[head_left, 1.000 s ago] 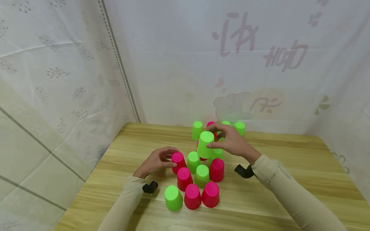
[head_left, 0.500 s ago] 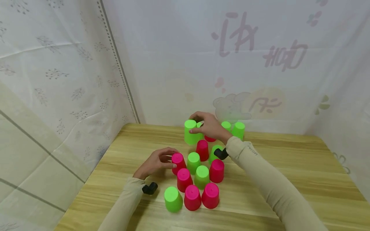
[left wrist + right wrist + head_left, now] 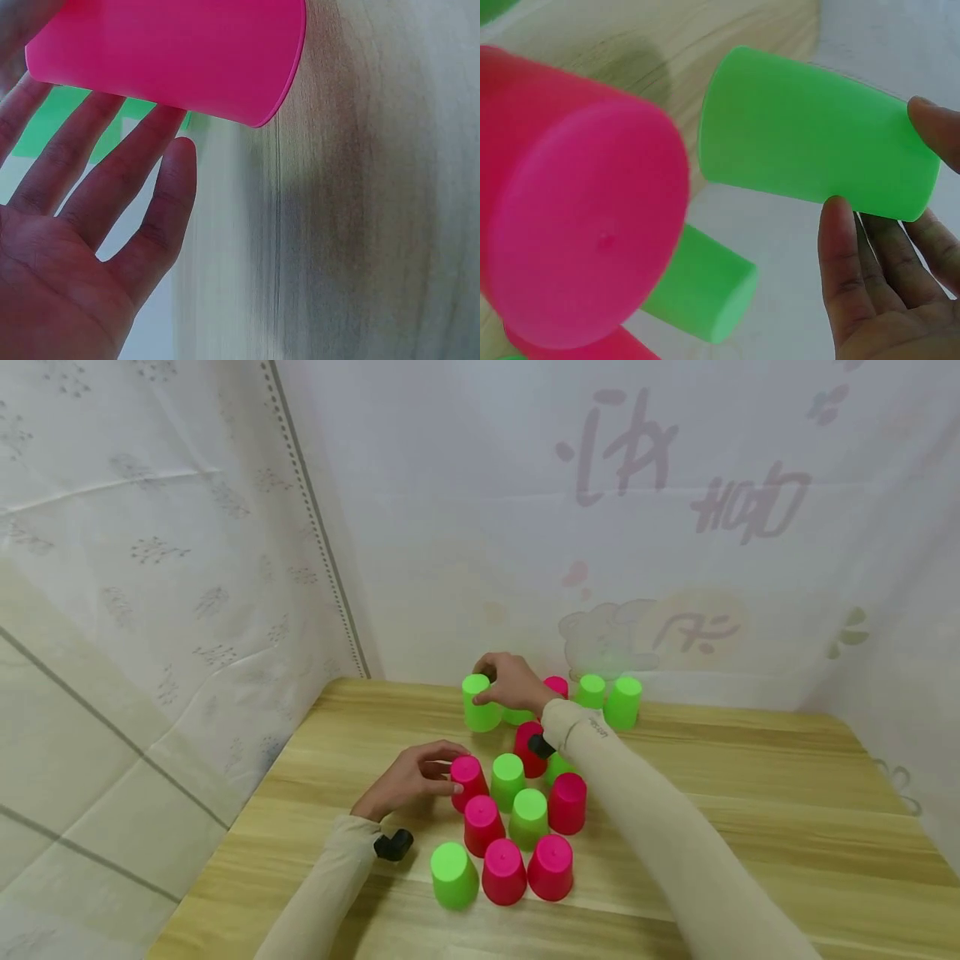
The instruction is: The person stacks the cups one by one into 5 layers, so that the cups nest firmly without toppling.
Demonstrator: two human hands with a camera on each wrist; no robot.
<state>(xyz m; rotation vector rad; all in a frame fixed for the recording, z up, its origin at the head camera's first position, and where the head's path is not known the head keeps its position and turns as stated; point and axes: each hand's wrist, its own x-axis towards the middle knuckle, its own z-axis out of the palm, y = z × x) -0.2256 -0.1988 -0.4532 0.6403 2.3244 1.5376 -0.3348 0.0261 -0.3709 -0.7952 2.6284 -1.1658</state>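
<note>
While the left hand (image 3: 408, 781) stays with its fingers loosely bent round a pinkish-red tapered plastic cup (image 3: 468, 783), the right hand (image 3: 513, 683) has carried a bright green tapered plastic cup (image 3: 479, 718) leftward, its fingers pinching it at the left end of the back row of cups (image 3: 591, 695); pale printed fabric (image 3: 450, 527) hangs behind the wood-grain worktop (image 3: 720, 827).

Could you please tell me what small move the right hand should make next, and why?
Probably the right hand should settle the green cup onto the table: it holds that cup mouth down, left of another green cup at the back, though I cannot tell whether it touches down yet.
</note>
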